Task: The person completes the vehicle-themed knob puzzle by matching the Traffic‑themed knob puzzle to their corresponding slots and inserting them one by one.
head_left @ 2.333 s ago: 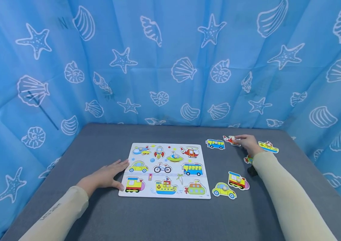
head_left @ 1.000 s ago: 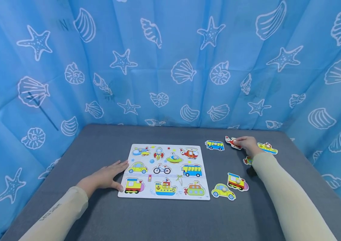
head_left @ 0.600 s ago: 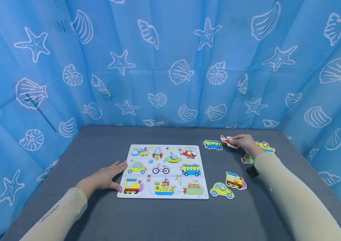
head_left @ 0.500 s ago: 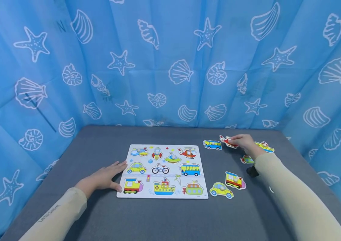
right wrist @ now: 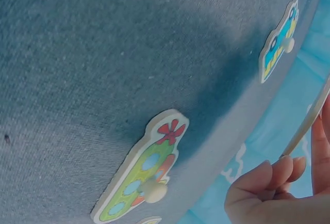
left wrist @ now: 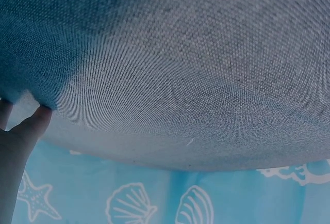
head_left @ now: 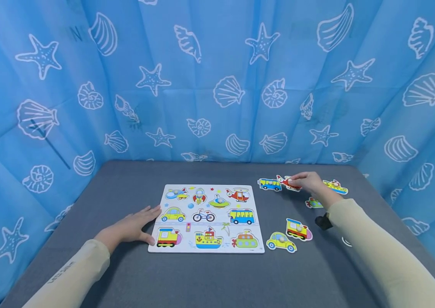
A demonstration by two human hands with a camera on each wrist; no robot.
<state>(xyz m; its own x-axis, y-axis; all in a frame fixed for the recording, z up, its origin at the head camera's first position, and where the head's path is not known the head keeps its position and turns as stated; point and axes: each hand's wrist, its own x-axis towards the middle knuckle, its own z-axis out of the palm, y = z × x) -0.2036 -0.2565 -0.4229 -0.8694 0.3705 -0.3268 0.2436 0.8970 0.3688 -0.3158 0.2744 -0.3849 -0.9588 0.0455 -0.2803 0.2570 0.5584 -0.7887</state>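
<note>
My right hand (head_left: 311,184) pinches a red helicopter puzzle piece (head_left: 287,182) at the back right of the table. In the right wrist view the helicopter piece (right wrist: 304,126) shows edge-on, off the cloth, with the fingertips of the right hand (right wrist: 278,193) on it. My left hand (head_left: 133,226) rests spread at the left edge of the white puzzle board (head_left: 221,215), fingers fairly straight. Only part of the left hand (left wrist: 20,136) appears in the left wrist view. Plane, rocket and flying saucer pieces with knobs sit in the board's top row.
Near the helicopter lie a bus piece (head_left: 269,185), a ship piece (head_left: 335,187) and a partly hidden submarine piece (right wrist: 144,172). A car piece (head_left: 281,242) and train piece (head_left: 298,230) lie right of the board. A blue shell-print curtain (head_left: 217,128) surrounds the grey table.
My right hand has taken up the helicopter piece and shifted it slightly left, towards the bus piece. My left hand stays at the board's edge. The head view has turned slightly.
</note>
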